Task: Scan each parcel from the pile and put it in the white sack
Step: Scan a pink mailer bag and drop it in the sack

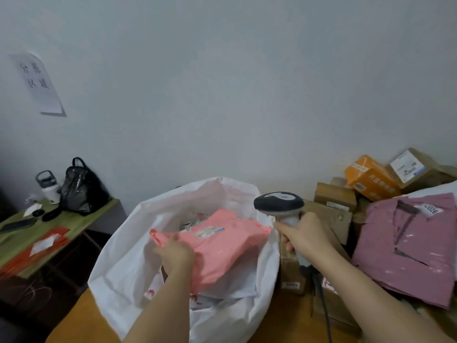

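Note:
A pink soft parcel point(222, 246) with a white label lies over the open mouth of the white sack point(118, 266). My left hand point(175, 253) grips its near left edge, inside the sack's opening. Other parcels show beneath it in the sack. My right hand point(304, 236) holds the handle of a grey and black barcode scanner point(279, 203), just right of the sack, with its head above the sack's rim. The pile point(371, 184) of cardboard boxes and bags sits at the right, behind and beside my right arm.
A large mauve bag parcel point(408, 248) lies on the pile's front, an orange box point(368, 177) at its top. At left stands a green table point(81, 219) with a black bag point(81, 186), a bottle, a phone and orange envelopes point(32, 251). The scanner's cable hangs below my right wrist.

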